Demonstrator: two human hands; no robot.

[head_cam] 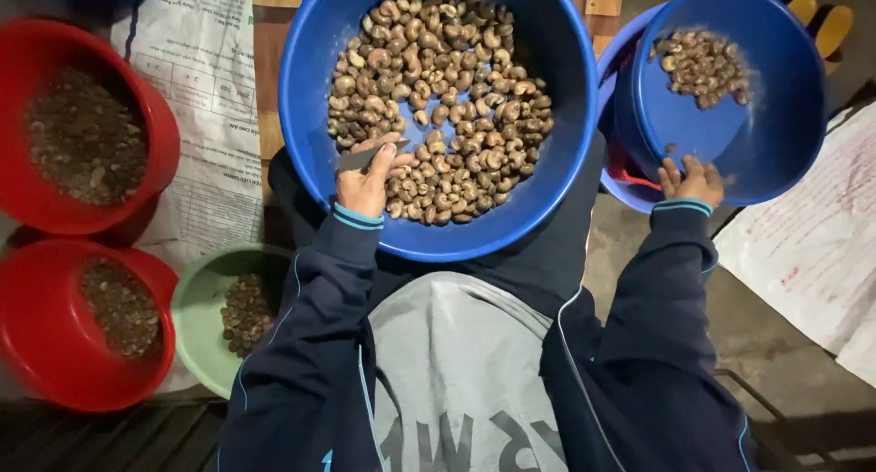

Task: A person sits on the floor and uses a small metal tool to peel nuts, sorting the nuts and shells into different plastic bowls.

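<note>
A large blue basin full of cashew nuts rests on my lap. My left hand sits inside its near rim, gripping a small grey blade among the nuts. My right hand holds the near rim of a smaller blue bowl, which is tilted toward me and carries a small heap of nuts at its far side. That bowl sits in another blue basin.
At left stand two red basins with dark brown scraps and a green bowl with some nuts. Printed paper sheets lie under them, another sheet at right on the concrete floor.
</note>
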